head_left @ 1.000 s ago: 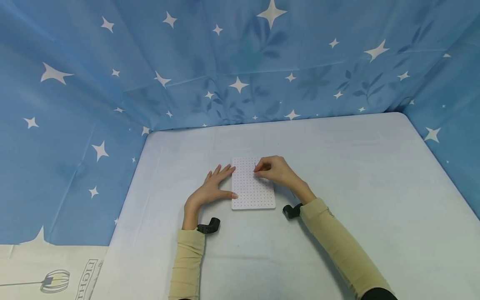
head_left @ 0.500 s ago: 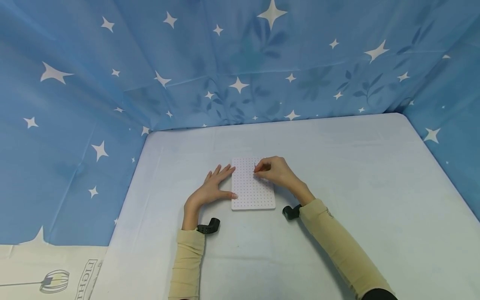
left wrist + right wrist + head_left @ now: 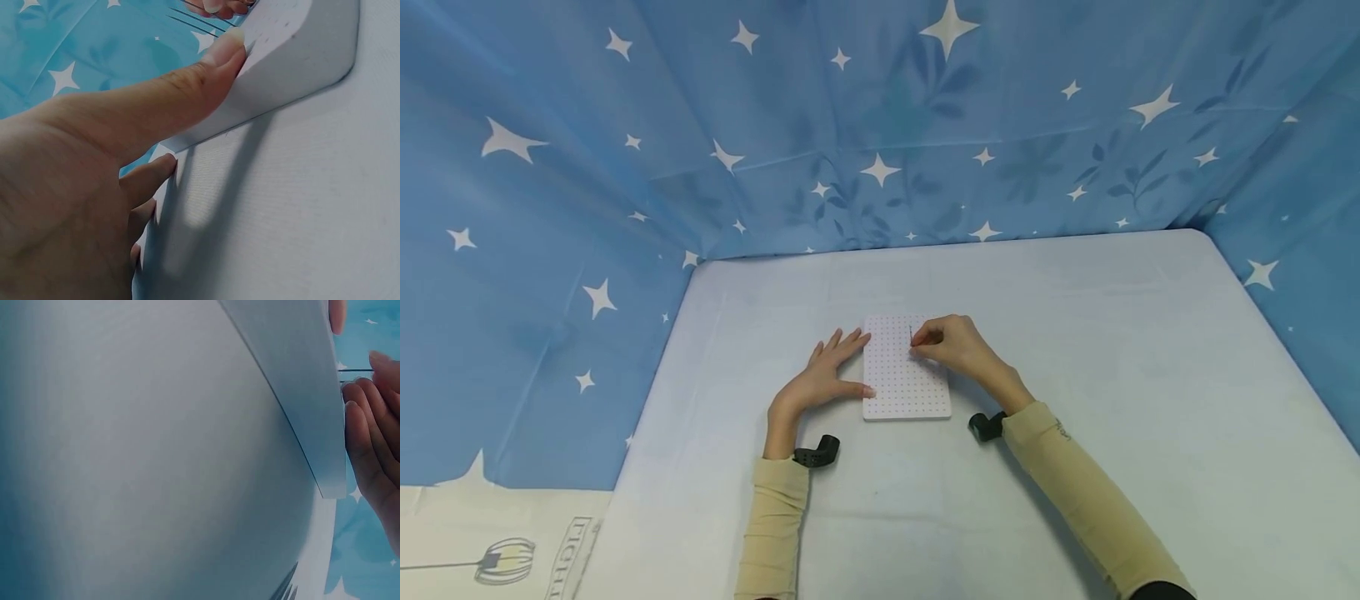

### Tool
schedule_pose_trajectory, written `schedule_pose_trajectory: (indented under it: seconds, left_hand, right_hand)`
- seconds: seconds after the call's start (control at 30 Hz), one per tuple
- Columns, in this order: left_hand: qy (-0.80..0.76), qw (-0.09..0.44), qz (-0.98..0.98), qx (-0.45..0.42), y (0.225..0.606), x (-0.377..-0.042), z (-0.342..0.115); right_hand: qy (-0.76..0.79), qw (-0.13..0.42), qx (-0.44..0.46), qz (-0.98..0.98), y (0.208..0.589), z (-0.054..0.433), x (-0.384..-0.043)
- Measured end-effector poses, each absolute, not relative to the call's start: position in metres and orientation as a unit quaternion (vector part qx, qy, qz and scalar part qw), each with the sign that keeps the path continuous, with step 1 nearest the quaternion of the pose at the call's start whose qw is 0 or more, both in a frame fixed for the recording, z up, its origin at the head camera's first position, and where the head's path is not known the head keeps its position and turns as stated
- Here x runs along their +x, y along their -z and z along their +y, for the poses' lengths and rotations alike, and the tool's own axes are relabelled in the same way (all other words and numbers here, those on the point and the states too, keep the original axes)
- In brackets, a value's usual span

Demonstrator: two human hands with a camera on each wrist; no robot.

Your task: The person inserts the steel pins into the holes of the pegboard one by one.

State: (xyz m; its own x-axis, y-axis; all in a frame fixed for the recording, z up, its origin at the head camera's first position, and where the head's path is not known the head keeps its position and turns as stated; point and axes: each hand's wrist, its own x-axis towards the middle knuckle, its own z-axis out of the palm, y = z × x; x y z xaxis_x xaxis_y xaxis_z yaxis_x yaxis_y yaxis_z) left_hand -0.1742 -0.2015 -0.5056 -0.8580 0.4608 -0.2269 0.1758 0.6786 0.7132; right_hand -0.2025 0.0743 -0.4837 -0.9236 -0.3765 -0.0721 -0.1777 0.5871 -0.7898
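Note:
A thick white board dotted with rows of small holes lies on the table. My left hand is at its left side with fingers spread, thumb on the near left edge and fingertips at the far left. In the left wrist view the thumb lies against the board's wall. My right hand is over the board's upper right, pinching a thin dark needle-like pin between thumb and fingers. Several thin dark pins stand up from the board's face; their lower ends are partly hidden.
Dark pointed slivers lie on the white tabletop at the bottom of the right wrist view. A blue star-patterned cloth hangs behind and at both sides of the table. Each wrist wears a black camera.
My right hand has shifted very slightly right and down, and a little more of the pin shows beside its fingertips. The left hand and the board have stayed put.

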Motion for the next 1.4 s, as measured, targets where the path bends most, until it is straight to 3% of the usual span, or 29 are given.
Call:
schedule_pose_trajectory:
  seconds: [0.47,1.4]
  left_hand:
    - [-0.362,0.199,0.893,0.178,0.503,-0.171,-0.198]
    - [-0.367,0.201,0.893,0.167,0.501,-0.173,-0.199]
  right_hand:
    - [0.401,0.108,-0.178,0.892,0.48,0.09,-0.191]
    - [0.438,0.075,-0.13,0.886,0.48,0.13,-0.171]
